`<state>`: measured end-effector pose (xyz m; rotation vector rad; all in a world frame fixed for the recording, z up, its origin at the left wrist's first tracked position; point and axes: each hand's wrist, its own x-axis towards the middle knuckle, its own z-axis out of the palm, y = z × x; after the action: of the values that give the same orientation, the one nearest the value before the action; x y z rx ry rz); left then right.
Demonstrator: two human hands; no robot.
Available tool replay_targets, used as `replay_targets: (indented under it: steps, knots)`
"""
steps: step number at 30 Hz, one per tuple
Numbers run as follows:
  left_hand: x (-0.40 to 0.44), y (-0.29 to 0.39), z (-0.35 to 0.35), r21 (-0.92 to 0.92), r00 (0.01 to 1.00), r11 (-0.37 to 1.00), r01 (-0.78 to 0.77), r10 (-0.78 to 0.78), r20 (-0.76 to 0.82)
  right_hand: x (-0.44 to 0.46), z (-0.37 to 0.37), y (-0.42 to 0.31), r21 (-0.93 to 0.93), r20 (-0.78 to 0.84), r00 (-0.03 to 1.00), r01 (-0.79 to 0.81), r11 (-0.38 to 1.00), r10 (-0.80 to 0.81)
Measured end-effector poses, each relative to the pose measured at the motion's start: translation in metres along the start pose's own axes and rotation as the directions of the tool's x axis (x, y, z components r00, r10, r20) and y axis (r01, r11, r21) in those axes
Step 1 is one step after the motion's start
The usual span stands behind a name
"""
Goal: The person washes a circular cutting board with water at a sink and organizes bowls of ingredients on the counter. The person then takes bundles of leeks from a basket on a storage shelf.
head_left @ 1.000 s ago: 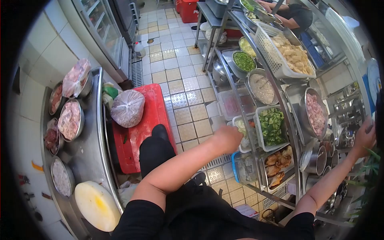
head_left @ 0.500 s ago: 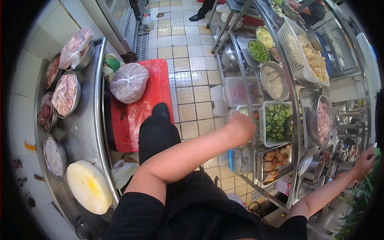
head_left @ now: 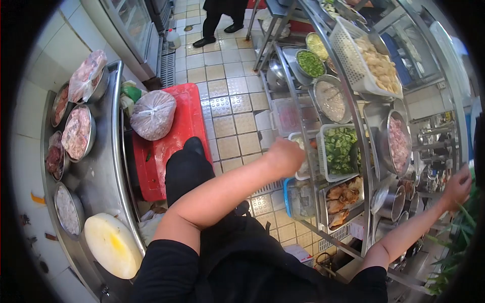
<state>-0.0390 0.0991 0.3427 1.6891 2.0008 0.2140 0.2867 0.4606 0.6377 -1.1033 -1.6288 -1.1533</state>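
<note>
My left hand (head_left: pixel 287 157) is closed, knuckles up, over the inner end of a white tub (head_left: pixel 299 174) on the rack. Its fingertips are turned away, so whatever they hold is hidden. Just beyond it sits a white basket (head_left: pixel 323 151) of chopped green vegetable (head_left: pixel 339 150). At the far right, my right hand (head_left: pixel 457 188) has its fingers curled beside green leafy stalks (head_left: pixel 462 235); what is in them cannot be made out. Below the basket, browned meat pieces (head_left: pixel 344 199) lie in a metal tray.
On the left counter (head_left: pixel 103 174) stand bowls of raw meat (head_left: pixel 78 132) and a round pale cutting board (head_left: pixel 112 246). A bagged mass (head_left: pixel 153 115) sits on a red tray (head_left: pixel 194 116) low down. Someone in black shoes (head_left: pixel 204 42) stands on the tiled aisle.
My left hand has shifted left and slightly down in view, still closed. My right hand is higher in view. The other person's legs have come further into the aisle. The whole view has shifted.
</note>
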Motion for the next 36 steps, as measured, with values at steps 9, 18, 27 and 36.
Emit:
replay_targets:
  steps: [9,18,27,36]
  knots:
    - [0.011,0.015,-0.03,0.031,0.999,0.999,-0.038,0.038,-0.002,-0.008,-0.033,-0.038,0.054,0.069,0.993,0.09,0.995,-0.093]
    - [-0.079,-0.029,0.033,-0.693,0.481,0.534,-0.484,-0.5,-0.72,-0.015,-0.062,-0.06,0.22,0.105,0.991,0.061,0.974,-0.086]
    - [-0.289,-0.125,0.254,-0.862,-0.337,0.207,-0.464,-0.94,-0.044,-0.01,-0.098,-0.073,0.16,0.263,0.965,-0.027,0.987,-0.016]
    - [-0.3,-0.038,0.46,-0.654,0.173,0.138,0.744,-0.985,-0.012,-0.017,-0.072,-0.07,0.157,0.041,0.999,0.011,0.988,-0.017]
